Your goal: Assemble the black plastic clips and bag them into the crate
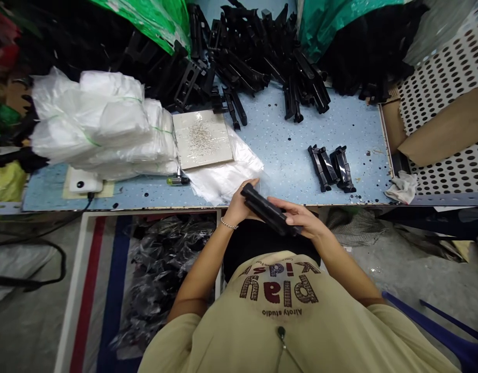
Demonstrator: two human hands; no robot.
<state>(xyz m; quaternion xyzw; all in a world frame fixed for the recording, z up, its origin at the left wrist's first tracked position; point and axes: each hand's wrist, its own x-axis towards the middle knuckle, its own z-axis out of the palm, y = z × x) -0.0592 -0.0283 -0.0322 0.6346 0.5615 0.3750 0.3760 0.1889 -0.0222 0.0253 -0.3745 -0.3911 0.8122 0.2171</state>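
A long black plastic part is held slanting in front of my body, just off the table's near edge. Around its lower right end, the fingers of my right hand are closed. My left hand grips the upper left end, and the part hides some of its fingers. Just beyond my left hand, thin white plastic bags lie spread, partly under a square board with small pale specks on it. Several similar black parts rest side by side on the table to the right.
A large heap of black parts covers the back of the blue table. Bundled clear bags are stacked at left, behind a white power socket. Bagged black pieces fill a bin below. A perforated white panel stands at right.
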